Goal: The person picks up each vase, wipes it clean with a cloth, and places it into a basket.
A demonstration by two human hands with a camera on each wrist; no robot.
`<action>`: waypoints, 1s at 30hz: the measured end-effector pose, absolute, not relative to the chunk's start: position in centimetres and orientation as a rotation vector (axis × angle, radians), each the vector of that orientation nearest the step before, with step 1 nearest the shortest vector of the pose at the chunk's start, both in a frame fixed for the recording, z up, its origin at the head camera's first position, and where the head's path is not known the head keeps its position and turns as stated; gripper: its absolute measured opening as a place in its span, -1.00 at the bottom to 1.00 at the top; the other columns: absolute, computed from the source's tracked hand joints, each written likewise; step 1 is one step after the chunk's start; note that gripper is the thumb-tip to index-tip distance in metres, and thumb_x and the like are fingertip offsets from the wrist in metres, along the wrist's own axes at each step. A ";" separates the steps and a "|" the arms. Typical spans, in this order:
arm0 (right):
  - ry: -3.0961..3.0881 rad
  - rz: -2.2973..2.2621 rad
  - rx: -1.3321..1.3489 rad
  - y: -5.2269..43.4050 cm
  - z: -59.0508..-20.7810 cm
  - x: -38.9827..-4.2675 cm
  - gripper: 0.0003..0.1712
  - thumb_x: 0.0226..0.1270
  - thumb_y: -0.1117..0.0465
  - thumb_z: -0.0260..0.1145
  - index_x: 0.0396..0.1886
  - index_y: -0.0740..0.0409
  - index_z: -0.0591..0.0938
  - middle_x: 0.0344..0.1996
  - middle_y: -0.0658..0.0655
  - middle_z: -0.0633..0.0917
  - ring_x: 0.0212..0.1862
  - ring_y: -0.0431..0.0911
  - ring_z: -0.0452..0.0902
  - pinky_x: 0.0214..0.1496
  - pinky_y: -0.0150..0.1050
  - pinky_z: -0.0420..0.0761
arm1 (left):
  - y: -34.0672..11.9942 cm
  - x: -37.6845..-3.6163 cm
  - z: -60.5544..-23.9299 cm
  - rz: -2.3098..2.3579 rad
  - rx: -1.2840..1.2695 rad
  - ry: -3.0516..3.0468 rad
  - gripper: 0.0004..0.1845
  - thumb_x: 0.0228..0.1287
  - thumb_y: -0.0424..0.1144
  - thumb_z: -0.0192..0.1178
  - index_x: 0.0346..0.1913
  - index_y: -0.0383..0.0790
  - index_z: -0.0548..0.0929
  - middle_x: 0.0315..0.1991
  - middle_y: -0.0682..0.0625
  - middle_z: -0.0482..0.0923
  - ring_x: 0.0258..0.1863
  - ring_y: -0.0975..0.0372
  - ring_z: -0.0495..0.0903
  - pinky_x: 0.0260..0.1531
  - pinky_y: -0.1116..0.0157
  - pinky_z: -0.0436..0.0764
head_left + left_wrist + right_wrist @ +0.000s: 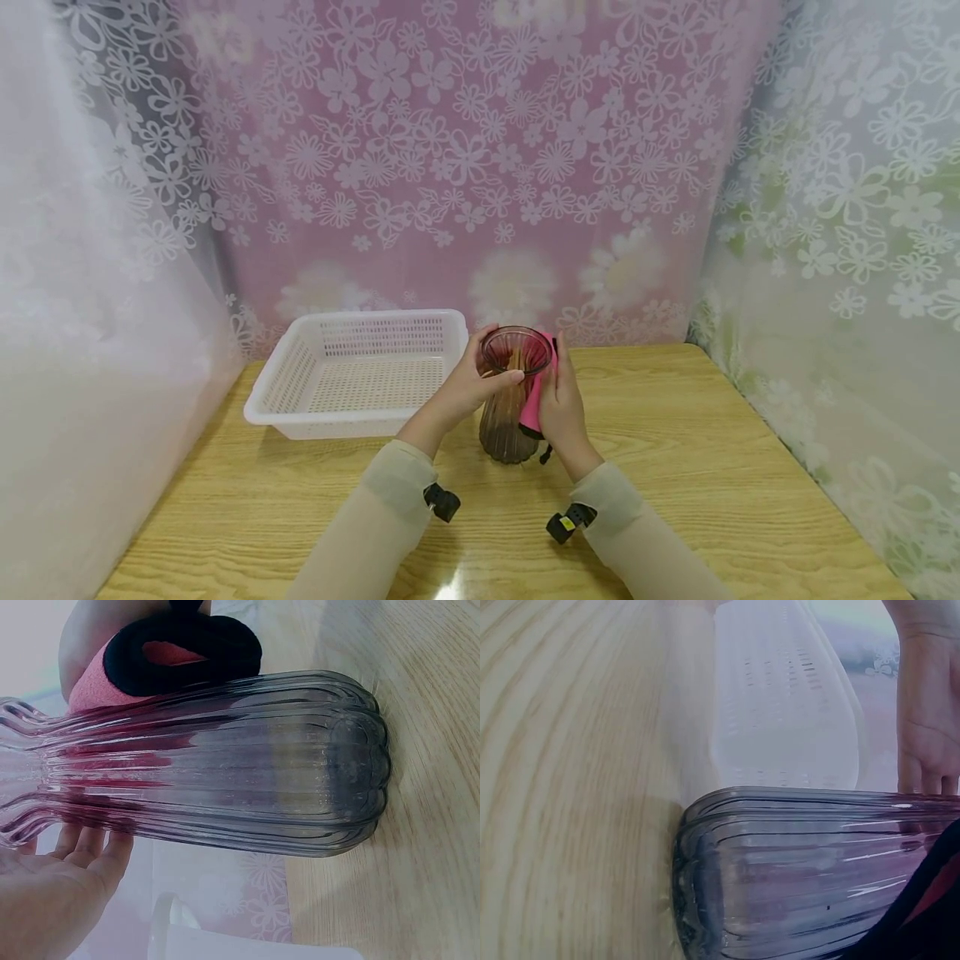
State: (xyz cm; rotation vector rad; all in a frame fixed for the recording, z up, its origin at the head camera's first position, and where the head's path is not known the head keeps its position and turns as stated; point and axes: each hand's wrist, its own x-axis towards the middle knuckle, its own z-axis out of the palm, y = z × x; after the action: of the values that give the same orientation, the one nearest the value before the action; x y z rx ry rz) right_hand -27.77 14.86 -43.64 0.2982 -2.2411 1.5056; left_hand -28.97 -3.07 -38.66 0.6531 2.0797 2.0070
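Note:
A ribbed, tinted glass vase (pixel 504 429) (pixel 225 765) (pixel 802 877) stands upright on the wooden table (pixel 712 467). My left hand (pixel 472 387) (pixel 52 892) (pixel 926 712) grips its neck just under the flared rim, thumb on the far side and fingers across the front. My right hand (pixel 562 408) holds a pink cloth (pixel 534 400) (pixel 97 686) with a black edge against the vase's right side. The right hand's fingers are hidden behind the cloth and the glass.
A white perforated plastic basket (pixel 360 321) (pixel 780 690) sits empty on the table just left of the vase, near the back. Flowered curtains enclose the table at the back and on both sides. Bare wood lies to the right and in front.

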 end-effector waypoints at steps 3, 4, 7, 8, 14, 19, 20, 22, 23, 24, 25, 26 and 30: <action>-2.268 1.493 0.286 15.1 -44.0 -27.9 -0.31 0.66 -0.10 -0.23 0.65 -0.21 -0.18 0.60 0.04 -0.05 0.58 0.06 -0.11 0.50 0.18 0.06 | -3.1 -29.0 -38.7 2.012 0.646 2.078 0.03 0.30 -0.27 0.34 0.62 0.04 -0.14 0.49 -0.21 0.18 0.49 -0.04 0.17 0.43 -0.05 0.17; -2.280 1.488 0.279 15.1 -44.1 -27.9 -0.30 0.66 -0.11 -0.24 0.65 -0.20 -0.18 0.60 0.06 -0.05 0.57 0.07 -0.10 0.50 0.19 0.06 | -3.1 -29.0 -38.7 2.014 0.646 2.078 0.02 0.30 -0.27 0.35 0.62 0.05 -0.12 0.49 -0.20 0.20 0.48 -0.04 0.18 0.43 -0.05 0.18; -2.312 1.484 0.257 15.3 -44.4 -27.9 -0.30 0.65 -0.15 -0.24 0.65 -0.19 -0.16 0.60 0.09 -0.03 0.57 0.11 -0.07 0.49 0.21 0.07 | -3.0 -29.0 -38.7 2.021 0.646 2.088 0.01 0.29 -0.26 0.35 0.61 0.05 -0.08 0.47 -0.19 0.23 0.48 -0.03 0.20 0.42 -0.05 0.18; -2.320 1.484 0.252 15.3 -44.4 -27.9 -0.29 0.65 -0.16 -0.24 0.65 -0.18 -0.15 0.60 0.10 -0.02 0.56 0.12 -0.06 0.49 0.21 0.08 | -3.0 -29.0 -38.7 2.024 0.645 2.089 0.00 0.28 -0.26 0.36 0.61 0.06 -0.08 0.47 -0.19 0.24 0.47 -0.03 0.20 0.42 -0.05 0.19; -2.352 1.475 0.251 15.5 -44.8 -28.0 -0.29 0.64 -0.19 -0.26 0.65 -0.18 -0.14 0.60 0.12 -0.01 0.56 0.14 -0.03 0.48 0.23 0.10 | -3.0 -28.9 -38.7 2.023 0.645 2.097 0.00 0.27 -0.20 0.38 0.61 0.07 -0.06 0.49 -0.22 0.20 0.48 -0.04 0.19 0.42 -0.08 0.19; -2.380 1.458 0.244 15.7 -45.2 -28.2 -0.30 0.65 -0.18 -0.26 0.65 -0.21 -0.15 0.60 0.15 0.02 0.54 0.18 0.02 0.46 0.25 0.13 | -3.0 -28.9 -38.6 2.018 0.652 2.099 0.02 0.27 -0.17 0.38 0.61 0.03 -0.07 0.50 -0.22 0.17 0.49 -0.04 0.18 0.42 -0.08 0.19; -2.383 1.458 0.244 15.7 -45.2 -28.2 -0.30 0.65 -0.17 -0.26 0.65 -0.21 -0.15 0.59 0.17 0.02 0.53 0.19 0.03 0.45 0.26 0.13 | -3.0 -28.9 -38.6 2.019 0.653 2.098 0.01 0.27 -0.18 0.38 0.61 0.02 -0.07 0.50 -0.23 0.16 0.49 -0.04 0.18 0.42 -0.09 0.18; -2.390 1.467 0.244 15.8 -45.3 -28.2 -0.30 0.65 -0.17 -0.26 0.65 -0.20 -0.15 0.59 0.19 0.03 0.53 0.20 0.03 0.45 0.27 0.13 | -3.0 -28.9 -38.6 2.023 0.646 2.101 0.00 0.28 -0.21 0.38 0.61 0.04 -0.06 0.50 -0.22 0.17 0.48 -0.03 0.18 0.42 -0.09 0.18; -2.396 1.469 0.245 15.8 -45.4 -28.2 -0.30 0.66 -0.16 -0.26 0.65 -0.20 -0.16 0.59 0.19 0.02 0.53 0.21 0.03 0.45 0.27 0.13 | -3.0 -28.9 -38.6 2.024 0.644 2.102 0.00 0.28 -0.21 0.37 0.61 0.04 -0.06 0.50 -0.21 0.18 0.48 -0.03 0.19 0.42 -0.09 0.18; -2.405 1.473 0.239 15.8 -45.4 -28.2 -0.30 0.66 -0.16 -0.25 0.65 -0.18 -0.16 0.59 0.20 0.02 0.53 0.22 0.03 0.45 0.27 0.12 | -2.9 -28.9 -38.6 2.024 0.642 2.105 0.00 0.28 -0.22 0.37 0.61 0.03 -0.05 0.49 -0.21 0.20 0.47 -0.03 0.20 0.42 -0.09 0.18; -2.413 1.476 0.238 15.9 -45.4 -28.2 -0.29 0.66 -0.15 -0.25 0.65 -0.15 -0.16 0.59 0.21 0.02 0.53 0.22 0.02 0.45 0.27 0.12 | -2.9 -28.9 -38.6 2.025 0.640 2.107 0.00 0.28 -0.23 0.37 0.61 0.02 -0.06 0.48 -0.20 0.21 0.47 -0.03 0.21 0.42 -0.10 0.18; -2.424 1.478 0.231 15.9 -45.5 -28.2 -0.29 0.67 -0.14 -0.25 0.65 -0.12 -0.16 0.59 0.22 0.02 0.53 0.23 0.02 0.45 0.27 0.11 | -2.9 -29.0 -38.6 2.025 0.639 2.109 0.00 0.27 -0.23 0.37 0.61 0.02 -0.06 0.48 -0.19 0.22 0.47 -0.03 0.22 0.42 -0.10 0.18; -2.445 1.486 0.211 16.0 -45.6 -28.2 -0.29 0.68 -0.09 -0.23 0.65 0.00 -0.13 0.57 0.29 0.06 0.51 0.27 0.03 0.45 0.28 0.11 | -2.9 -29.0 -38.6 2.021 0.631 2.119 0.00 0.27 -0.22 0.38 0.61 0.05 -0.05 0.46 -0.14 0.25 0.46 0.00 0.24 0.42 -0.08 0.18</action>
State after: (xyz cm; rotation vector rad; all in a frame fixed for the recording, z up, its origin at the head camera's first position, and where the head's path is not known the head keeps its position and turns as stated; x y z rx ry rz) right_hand -28.16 16.00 -45.59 0.2113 -2.4453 1.4859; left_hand -28.98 -2.91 -38.63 0.6311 2.1188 2.0213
